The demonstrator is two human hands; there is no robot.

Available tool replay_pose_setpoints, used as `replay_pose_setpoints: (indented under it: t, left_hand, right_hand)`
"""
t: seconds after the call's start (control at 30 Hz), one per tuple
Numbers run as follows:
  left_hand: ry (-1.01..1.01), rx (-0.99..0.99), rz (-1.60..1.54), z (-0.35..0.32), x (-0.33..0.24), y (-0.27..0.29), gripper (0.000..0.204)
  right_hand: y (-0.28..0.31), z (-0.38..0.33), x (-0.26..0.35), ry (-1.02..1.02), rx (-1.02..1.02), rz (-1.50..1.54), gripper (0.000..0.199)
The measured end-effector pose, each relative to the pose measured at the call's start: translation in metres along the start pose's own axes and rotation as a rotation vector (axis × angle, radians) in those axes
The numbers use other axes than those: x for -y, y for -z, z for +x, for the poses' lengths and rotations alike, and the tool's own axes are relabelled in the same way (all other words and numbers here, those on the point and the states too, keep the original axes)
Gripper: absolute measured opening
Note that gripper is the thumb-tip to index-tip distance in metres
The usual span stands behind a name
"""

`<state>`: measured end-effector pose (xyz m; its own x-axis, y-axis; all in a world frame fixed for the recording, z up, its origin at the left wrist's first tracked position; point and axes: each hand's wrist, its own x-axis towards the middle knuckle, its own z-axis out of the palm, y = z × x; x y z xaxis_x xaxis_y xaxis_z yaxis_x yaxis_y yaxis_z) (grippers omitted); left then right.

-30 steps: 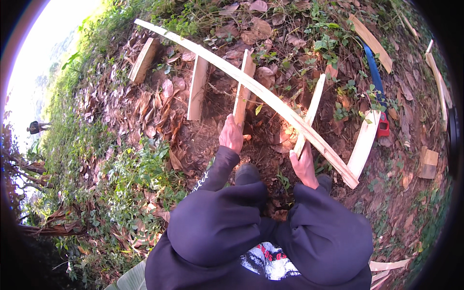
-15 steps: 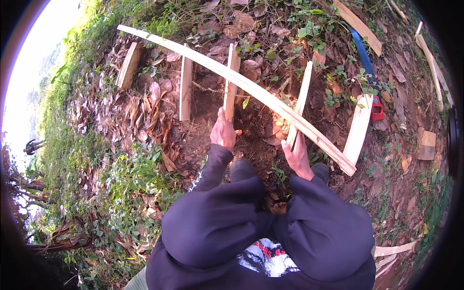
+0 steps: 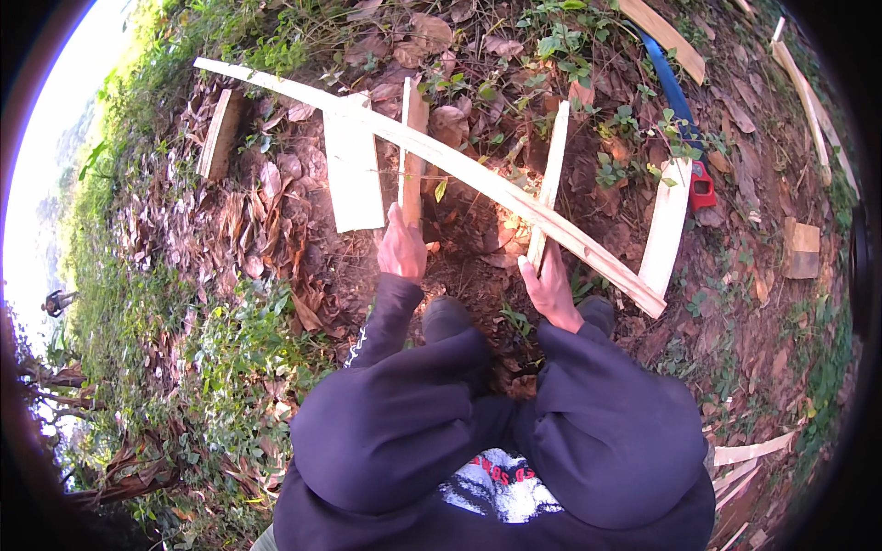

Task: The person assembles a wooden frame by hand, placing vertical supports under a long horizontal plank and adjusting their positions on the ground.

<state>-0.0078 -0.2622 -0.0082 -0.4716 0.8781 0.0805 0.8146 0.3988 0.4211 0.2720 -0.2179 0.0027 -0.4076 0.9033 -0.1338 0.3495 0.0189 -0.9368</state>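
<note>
White lettering on the dark left sleeve (image 3: 390, 310), bent by the folds, and red lettering over the white print (image 3: 501, 501) of the dark clothing, partly lost in creases. Outdoors, on brown ground (image 3: 469, 275) with dry curled leaves (image 3: 427, 35), green low plants (image 3: 248, 349) toward its left edge, and strong white light beyond that edge. Counted: one long, narrow, pale wooden strip (image 3: 478, 180), aslant over the middle of the ground, crossing three short boards and ending by a fourth. From left to right: one wide, flat, pale wooden board (image 3: 354, 174); one narrow, tan wooden board (image 3: 412, 179), with the left hand (image 3: 401, 246) curled round its lower end; one slim, whitish wooden board (image 3: 554, 151), with the right hand (image 3: 553, 289) closed on its lower end, thumb at the left side, some fingertips hidden; one broad, cream wooden board (image 3: 666, 220) at the strip's lower right end, cannot tell whether touching. Apart, below the strip's upper left end, one thick, brownish wooden board (image 3: 216, 138). Toward the upper right corner of the ground, one blue-bladed, red-handled hand saw (image 3: 675, 92), and beside it one curved, yellowish wooden board (image 3: 663, 39)
</note>
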Motion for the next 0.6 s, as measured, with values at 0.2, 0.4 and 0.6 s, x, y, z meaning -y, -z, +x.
replay_pose_setpoints:
  t: [0.2,0.4,0.6]
  left_hand:
    - [0.104,0.104,-0.006,0.002,-0.007,0.004,0.053]
    - [-0.045,0.005,-0.01,0.0,0.003,0.001,0.054]
    - [-0.033,0.024,-0.087,-0.001,0.0,0.004,0.063]
  right_hand:
    - [0.004,0.0,-0.003,0.02,0.017,0.004,0.069]
    - [0.001,-0.001,0.0,0.052,-0.021,0.009,0.068]
    - [-0.002,0.0,-0.005,0.05,-0.02,0.013,0.068]
